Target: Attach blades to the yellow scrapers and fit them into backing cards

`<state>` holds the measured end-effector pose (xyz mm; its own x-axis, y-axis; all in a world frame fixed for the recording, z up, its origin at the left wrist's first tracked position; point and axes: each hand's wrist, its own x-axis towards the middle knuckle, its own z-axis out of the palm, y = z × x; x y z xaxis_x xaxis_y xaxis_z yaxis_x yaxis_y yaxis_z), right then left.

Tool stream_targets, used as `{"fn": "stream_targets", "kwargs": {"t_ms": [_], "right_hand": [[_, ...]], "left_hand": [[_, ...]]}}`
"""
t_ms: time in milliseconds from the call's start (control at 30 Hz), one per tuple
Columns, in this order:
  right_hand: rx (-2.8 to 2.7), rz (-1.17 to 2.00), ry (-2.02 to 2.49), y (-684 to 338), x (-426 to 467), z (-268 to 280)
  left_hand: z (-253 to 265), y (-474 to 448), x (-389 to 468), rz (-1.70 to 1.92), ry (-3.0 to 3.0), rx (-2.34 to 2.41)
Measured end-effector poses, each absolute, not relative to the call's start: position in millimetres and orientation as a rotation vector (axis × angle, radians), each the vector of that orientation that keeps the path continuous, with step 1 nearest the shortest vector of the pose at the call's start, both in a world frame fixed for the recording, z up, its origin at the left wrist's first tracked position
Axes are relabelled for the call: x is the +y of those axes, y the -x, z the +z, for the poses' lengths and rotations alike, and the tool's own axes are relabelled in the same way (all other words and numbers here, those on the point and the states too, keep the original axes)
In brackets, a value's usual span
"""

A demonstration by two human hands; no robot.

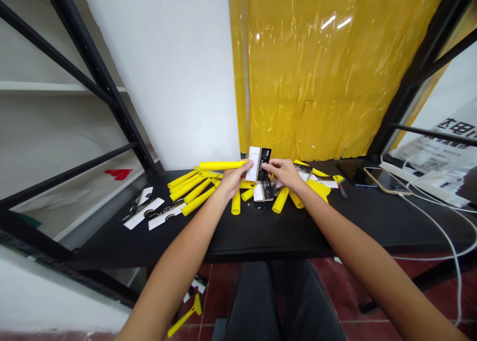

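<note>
In my left hand [233, 178] is a yellow scraper, its tubular handle [219, 165] pointing left and its head hidden behind a black-and-white card [254, 164]. The left thumb presses on the white part of that card. My right hand [285, 172] pinches the card's black, printed side between thumb and fingers. Just below, another black-and-white card [263, 192] lies among yellow handles. More yellow handles [197, 202] are piled to the left of my hands, and several more lie under and beside the right one. Loose cards with a round cutout [144, 213] rest at the left.
The black tabletop [238, 239] has metal posts at both sides. Phones [386, 181] and white cables [436, 221] lie at the right. A yellow plastic curtain [335, 72] hangs behind. On the red tiled floor lies a yellow scraper [186, 318]. Shelves stand at left.
</note>
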<state>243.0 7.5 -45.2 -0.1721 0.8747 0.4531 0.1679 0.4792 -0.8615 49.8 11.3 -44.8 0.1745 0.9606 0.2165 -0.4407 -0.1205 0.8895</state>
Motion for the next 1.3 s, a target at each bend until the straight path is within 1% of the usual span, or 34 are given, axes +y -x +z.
{"fn": "stream_targets", "kwargs": {"t_ms": [100,200,300,367,467,533,600,667,733,800,933,1033,1167,1300], "right_hand": [[-1.617,0.793,0.882,-245.3,9.7,-44.0],[-1.485,0.844,0.868,-249.7,12.9,-42.9],[-1.350,0.915,0.870,-253.3,15.0,-41.8],[-1.319,0.951,0.844,-253.5,14.9,-40.9],[-1.323,0.991,0.810,-252.1,13.7,-40.1],[-1.327,0.987,0.804,-252.2,13.7,-40.0],[-1.333,0.959,0.789,-253.4,14.9,-40.2],[-1.356,0.928,0.767,-254.1,16.3,-40.7],[-1.413,0.900,0.752,-253.0,17.0,-41.7],[-1.499,0.861,0.756,-249.9,16.6,-43.5],[-1.645,0.706,0.817,-242.8,14.6,-49.0],[-1.663,0.575,0.880,-240.8,14.5,-52.0],[-1.588,0.427,0.951,-243.5,15.9,-51.8],[-1.537,0.409,0.989,-247.4,16.2,-49.1]], "left_hand": [[-37.4,-41.3,12.5,1.309,-1.089,0.664],[-27.1,-25.7,16.5,1.362,-1.018,0.684],[-20.2,-8.8,24.2,1.520,-0.917,0.767],[-19.1,-1.1,28.6,1.684,-0.932,0.946],[-18.7,3.2,27.1,1.866,-1.296,1.230],[-15.8,3.2,19.2,1.789,-1.748,1.353],[-10.3,2.5,8.1,1.583,-2.168,1.428],[-4.6,0.4,-2.9,1.370,-2.426,1.445],[-1.7,-4.4,-11.0,1.211,-2.523,1.382],[-3.3,-12.4,-15.5,1.115,-2.516,1.278],[-14.7,-29.3,-16.0,1.091,-2.252,1.100],[-20.3,-31.1,-11.1,1.086,-2.052,1.112],[-22.3,-16.6,0.5,1.105,-1.925,1.407],[-27.1,-1.0,11.4,0.998,-1.838,1.758]]}}
